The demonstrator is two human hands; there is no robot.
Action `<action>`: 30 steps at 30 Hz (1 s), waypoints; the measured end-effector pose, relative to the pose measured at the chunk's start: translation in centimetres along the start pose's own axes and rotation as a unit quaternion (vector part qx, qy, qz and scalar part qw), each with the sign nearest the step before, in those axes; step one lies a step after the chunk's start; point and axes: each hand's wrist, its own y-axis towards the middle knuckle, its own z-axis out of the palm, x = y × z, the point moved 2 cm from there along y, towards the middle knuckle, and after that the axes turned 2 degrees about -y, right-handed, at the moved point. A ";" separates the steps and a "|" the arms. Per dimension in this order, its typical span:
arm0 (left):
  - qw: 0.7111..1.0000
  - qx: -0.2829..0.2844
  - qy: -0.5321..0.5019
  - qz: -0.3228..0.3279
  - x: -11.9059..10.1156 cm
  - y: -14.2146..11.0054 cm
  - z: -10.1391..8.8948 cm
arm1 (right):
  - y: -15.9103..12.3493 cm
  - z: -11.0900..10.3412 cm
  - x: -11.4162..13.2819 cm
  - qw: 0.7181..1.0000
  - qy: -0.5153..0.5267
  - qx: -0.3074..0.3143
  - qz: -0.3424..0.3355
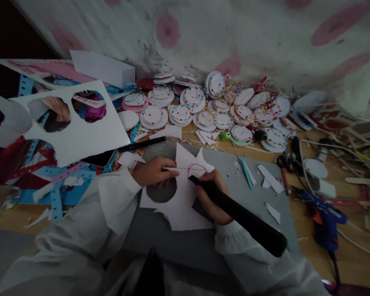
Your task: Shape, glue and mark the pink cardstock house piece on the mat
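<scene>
A white card sheet (188, 213) with a round hole and jagged, cut-away edges lies on the grey cutting mat (255, 205). A red circle is drawn on its upper right part. My left hand (154, 172) grips the sheet's left side beside the hole, thumb and fingers close together at its edge. In my right hand (214, 195) is a long black craft knife (243, 216), slanting with its tip at the red outline. Whether the tip has gone through the card cannot be made out.
Stacked white discs with coloured beads (180, 115) line the wall side. Another holed white card (83, 137) lies over ribbons on the left. A black pen (146, 144) rests above the mat. Scissors (288, 160), a blue glue gun (325, 220) and cables are at right; card scraps (269, 179) lie about.
</scene>
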 end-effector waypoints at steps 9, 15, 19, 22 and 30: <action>1.000 0.013 0.002 -0.002 0.1 0.1 -0.1 | 0.2 -0.1 0.5 0.998 -0.059 0.013 -0.031; 1.000 0.025 -0.012 -0.012 0.0 0.3 -0.1 | 0.5 0.2 0.6 0.995 -0.070 0.029 -0.064; 0.999 0.031 -0.010 -0.012 0.0 0.4 -0.1 | 0.5 0.6 0.2 0.995 -0.046 0.035 -0.080; 0.999 0.033 -0.010 -0.011 0.0 0.5 -0.1 | 0.5 0.9 0.0 0.995 -0.036 0.043 -0.085; 0.998 0.051 -0.044 0.007 -0.1 0.4 -0.3 | 0.4 0.5 0.2 0.994 -0.050 0.041 -0.090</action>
